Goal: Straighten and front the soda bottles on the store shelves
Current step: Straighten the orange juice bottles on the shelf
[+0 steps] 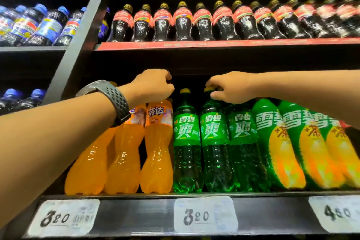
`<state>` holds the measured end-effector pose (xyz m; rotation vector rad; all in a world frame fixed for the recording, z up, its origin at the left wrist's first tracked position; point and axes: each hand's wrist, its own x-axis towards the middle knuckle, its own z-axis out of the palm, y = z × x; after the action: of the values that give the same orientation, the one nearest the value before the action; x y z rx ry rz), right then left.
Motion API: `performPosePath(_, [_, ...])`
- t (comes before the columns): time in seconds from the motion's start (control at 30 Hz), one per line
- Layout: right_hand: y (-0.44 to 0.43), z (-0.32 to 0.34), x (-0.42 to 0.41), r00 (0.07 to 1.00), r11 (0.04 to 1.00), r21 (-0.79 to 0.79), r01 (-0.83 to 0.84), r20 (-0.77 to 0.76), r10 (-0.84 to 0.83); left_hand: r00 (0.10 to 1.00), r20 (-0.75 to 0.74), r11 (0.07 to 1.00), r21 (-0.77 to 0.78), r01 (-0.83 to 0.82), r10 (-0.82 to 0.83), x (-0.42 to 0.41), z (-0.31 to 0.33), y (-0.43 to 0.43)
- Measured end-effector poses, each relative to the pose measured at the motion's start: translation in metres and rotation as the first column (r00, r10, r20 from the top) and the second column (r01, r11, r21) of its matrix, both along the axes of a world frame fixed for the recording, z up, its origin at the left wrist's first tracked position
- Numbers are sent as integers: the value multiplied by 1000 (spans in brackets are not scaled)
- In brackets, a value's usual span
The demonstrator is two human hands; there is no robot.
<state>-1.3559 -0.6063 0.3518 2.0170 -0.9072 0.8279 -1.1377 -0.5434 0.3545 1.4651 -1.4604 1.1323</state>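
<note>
Left price tag (63, 218) and middle price tag (205, 215) read 320; right price tag (337, 213) blurred. Grey upright (78, 41) rises at left.

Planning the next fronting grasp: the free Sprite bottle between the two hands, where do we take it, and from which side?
Take the free Sprite bottle by its neck, just under the yellow cap, with the fingers coming in from the front. It stands upright. Its body is closely flanked by the Fanta bottle and the next Sprite bottle, so the sides offer little room, while the neck stands clear.
</note>
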Motion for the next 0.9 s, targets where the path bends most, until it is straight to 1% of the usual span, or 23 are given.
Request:
performPosePath(0.1, [-2,-2,0,997,998,13,-65,50,64,998,59,999,53,1,-4,-17,4,-5])
performPosePath(0.2, [-5,-8,3,973,986,28,-163,173,155,998,57,995,97,6,-11,-27,2,-15])
performPosePath(0.27, [-11,-16,7,955,980,43,-193,240,177,998,58,995,97,-29,23,-27,-2,-23])
performPosePath(0.37, [-17,-23,12,935,979,20,-203,301,188,984,116,990,23,-141,137,-24,-11,-35])
performPosePath(0.43, [-17,-23,13,921,975,19,-223,331,205,975,147,985,-60,-160,167,-22,-14,-42])
performPosePath(0.5, [-16,-22,15,914,973,23,-232,348,209,983,133,987,-121,-110,125,-21,-14,-47])
performPosePath(0.57, [-16,-19,16,910,974,10,-226,359,208,996,79,991,-134,-26,37,-21,-10,-50])
performPosePath(0.73, [-13,-13,20,899,975,-1,-221,388,204,997,-27,993,-102,66,-69,-27,-3,-48])
performPosePath(0.83, [-15,-10,22,874,972,-12,-234,435,216,991,-41,988,-90,122,-126,-28,1,-42])
performPosePath(0.9, [-15,-8,24,852,966,-13,-257,469,233,990,-38,988,-81,130,-133,-30,2,-38])
